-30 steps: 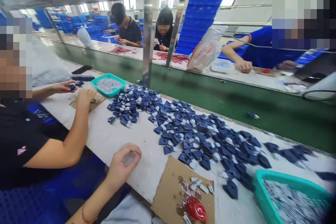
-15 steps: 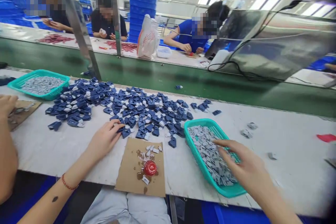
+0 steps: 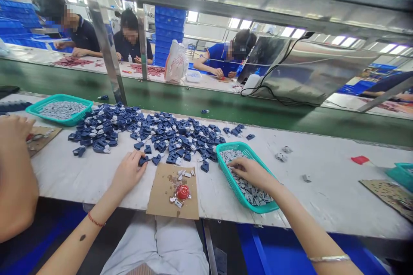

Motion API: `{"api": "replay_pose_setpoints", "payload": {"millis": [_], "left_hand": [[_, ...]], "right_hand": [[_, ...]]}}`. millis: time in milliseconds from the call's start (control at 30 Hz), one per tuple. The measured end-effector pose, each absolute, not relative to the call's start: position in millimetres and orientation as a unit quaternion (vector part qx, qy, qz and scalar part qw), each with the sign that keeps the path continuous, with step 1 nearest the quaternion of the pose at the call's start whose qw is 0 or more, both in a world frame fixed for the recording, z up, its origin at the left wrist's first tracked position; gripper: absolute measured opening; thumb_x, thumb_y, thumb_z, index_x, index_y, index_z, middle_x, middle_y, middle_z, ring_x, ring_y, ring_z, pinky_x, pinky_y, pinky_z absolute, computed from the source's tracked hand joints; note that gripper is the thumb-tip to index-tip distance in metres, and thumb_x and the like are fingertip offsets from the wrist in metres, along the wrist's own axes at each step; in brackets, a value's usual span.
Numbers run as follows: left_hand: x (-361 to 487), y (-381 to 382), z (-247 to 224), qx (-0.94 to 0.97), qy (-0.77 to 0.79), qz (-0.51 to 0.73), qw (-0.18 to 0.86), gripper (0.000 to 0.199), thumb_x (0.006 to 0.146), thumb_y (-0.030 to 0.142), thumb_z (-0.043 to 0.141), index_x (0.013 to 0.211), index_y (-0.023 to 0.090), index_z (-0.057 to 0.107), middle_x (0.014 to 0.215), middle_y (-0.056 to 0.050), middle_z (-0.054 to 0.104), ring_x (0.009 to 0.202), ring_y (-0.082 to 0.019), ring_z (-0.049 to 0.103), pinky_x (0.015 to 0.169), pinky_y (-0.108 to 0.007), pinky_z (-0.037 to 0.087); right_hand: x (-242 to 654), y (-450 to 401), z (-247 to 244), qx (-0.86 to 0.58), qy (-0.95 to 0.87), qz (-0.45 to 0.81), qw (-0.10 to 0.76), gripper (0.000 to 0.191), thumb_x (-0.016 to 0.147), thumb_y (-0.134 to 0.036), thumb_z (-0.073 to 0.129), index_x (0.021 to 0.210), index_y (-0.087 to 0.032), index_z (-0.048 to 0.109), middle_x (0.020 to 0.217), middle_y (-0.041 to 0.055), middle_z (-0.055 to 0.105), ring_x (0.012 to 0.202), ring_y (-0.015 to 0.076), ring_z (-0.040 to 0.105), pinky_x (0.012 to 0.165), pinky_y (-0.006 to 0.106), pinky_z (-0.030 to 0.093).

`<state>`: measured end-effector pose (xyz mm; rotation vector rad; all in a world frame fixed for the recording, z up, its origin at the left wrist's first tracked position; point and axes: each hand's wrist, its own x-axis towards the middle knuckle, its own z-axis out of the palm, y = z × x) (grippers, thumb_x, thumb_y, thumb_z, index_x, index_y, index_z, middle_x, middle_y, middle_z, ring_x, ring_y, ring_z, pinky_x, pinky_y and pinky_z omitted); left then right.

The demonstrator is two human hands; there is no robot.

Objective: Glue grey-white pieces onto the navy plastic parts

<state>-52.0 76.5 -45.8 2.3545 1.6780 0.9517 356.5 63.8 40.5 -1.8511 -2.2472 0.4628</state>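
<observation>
Dk-blue pc (image 3: 142, 162) is L of centre, at near edge of blue pile (image 3: 174, 133), pinched btwn thumb & fingers of L hand (image 3: 131, 169). R hand (image 3: 248, 172) dips fingertips into grey pcs (image 3: 258, 197) in green basket (image 3: 263, 209), to the right; can't tell if it's gripping any. Btwn hands, near side: cardboard (image 3: 161, 200) w/ wet-looking red dome (image 3: 183, 191). Far left: 2nd basket (image 3: 76, 118); nearer, co-worker's hand (image 3: 14, 131).
</observation>
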Motion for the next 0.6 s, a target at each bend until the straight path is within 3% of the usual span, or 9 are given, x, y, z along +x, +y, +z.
{"api": "replay_pose_setpoints", "payload": {"millis": [133, 367, 467, 533, 600], "left_hand": [[-51.7, 76.7, -44.4, 0.770, 0.543, 0.332, 0.052, 0.013, 0.087, 0.023, 0.052, 0.098, 0.019, 0.059, 0.095, -0.009, 0.068, 0.094, -0.029, 0.063, 0.084, -0.042, 0.052], [-42.1, 82.5, -19.9, 0.764, 0.532, 0.360, 0.057, 0.018, 0.094, 0.022, 0.044, 0.098, 0.019, 0.061, 0.106, -0.012, 0.068, 0.106, -0.030, 0.060, 0.092, -0.045, 0.049], [-16.4, 117.5, 6.7, 0.791, 0.500, 0.344, 0.082, 0.018, 0.095, 0.021, 0.045, 0.097, 0.020, 0.063, 0.103, -0.008, 0.069, 0.103, -0.025, 0.063, 0.092, -0.040, 0.051], [10.9, 156.7, 23.3, 0.809, 0.480, 0.323, 0.101, 0.015, 0.094, 0.019, 0.049, 0.097, 0.019, 0.064, 0.102, -0.005, 0.070, 0.101, -0.022, 0.064, 0.091, -0.036, 0.052], [43.5, 204.0, 34.6, 0.822, 0.471, 0.299, 0.116, 0.013, 0.094, 0.018, 0.053, 0.100, 0.017, 0.065, 0.105, -0.005, 0.070, 0.101, -0.020, 0.065, 0.093, -0.036, 0.052]], "right_hand": [[355.5, 62.8, 45.1, -0.637, -0.743, 0.139, 0.148, 0.020, 0.080, -0.034, 0.059, 0.074, -0.022, 0.073, 0.083, 0.0098, 0.076, 0.071, 0.0255, 0.067, 0.067, 0.037, 0.054], [321.1, 8.0, 49.1, -0.645, -0.682, 0.159, 0.307, 0.021, 0.085, -0.043, 0.061, 0.081, -0.024, 0.069, 0.083, 0.0078, 0.075, 0.078, 0.0258, 0.070, 0.071, 0.035, 0.058], [293.3, -23.0, 28.0, -0.636, -0.632, 0.252, 0.365, 0.015, 0.078, -0.039, 0.069, 0.080, -0.025, 0.074, 0.077, 0.0048, 0.074, 0.069, 0.0232, 0.069, 0.066, 0.032, 0.058], [280.2, -34.4, 5.8, -0.644, -0.591, 0.285, 0.394, 0.019, 0.076, -0.038, 0.071, 0.088, -0.025, 0.079, 0.073, 0.0034, 0.072, 0.065, 0.0216, 0.068, 0.062, 0.030, 0.058], [274.9, -37.4, -17.5, -0.657, -0.555, 0.299, 0.414, 0.022, 0.076, -0.043, 0.071, 0.084, -0.025, 0.080, 0.070, 0.0033, 0.070, 0.062, 0.0204, 0.067, 0.059, 0.028, 0.057]]}}
